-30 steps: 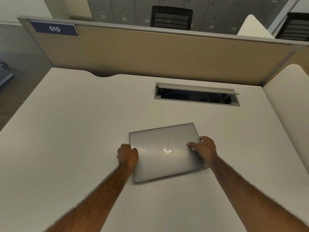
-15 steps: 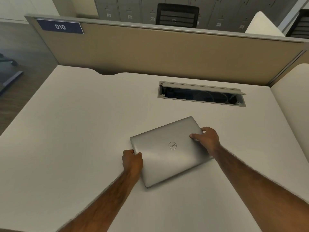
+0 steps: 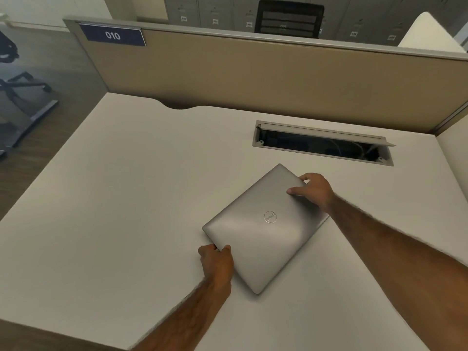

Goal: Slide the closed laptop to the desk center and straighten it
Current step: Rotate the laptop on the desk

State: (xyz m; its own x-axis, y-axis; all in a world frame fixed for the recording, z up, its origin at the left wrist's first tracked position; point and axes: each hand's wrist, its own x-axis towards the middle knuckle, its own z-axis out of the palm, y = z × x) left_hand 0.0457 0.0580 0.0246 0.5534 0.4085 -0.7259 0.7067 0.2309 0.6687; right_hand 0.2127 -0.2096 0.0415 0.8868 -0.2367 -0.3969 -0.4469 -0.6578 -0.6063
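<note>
A closed silver laptop [image 3: 263, 231] with a round logo on its lid lies flat on the white desk [image 3: 114, 198], right of the middle and turned strongly askew, one corner pointing to the far side. My left hand [image 3: 217, 262] grips its near-left edge, thumb on the lid. My right hand [image 3: 314, 190] holds the far-right edge, thumb pressed on the lid and fingers curled over the rim. My right forearm covers part of that edge.
An open cable hatch [image 3: 323, 144] is sunk into the desk just beyond the laptop. A beige partition [image 3: 253, 72] with a "010" sign [image 3: 112, 35] bounds the far side. An office chair base [image 3: 22, 97] stands on the floor at left.
The laptop has rotated counter-clockwise under both hands: my right hand pushed its edge away, my left hand pulled its edge nearer. The view has also shifted, showing more floor at left.
</note>
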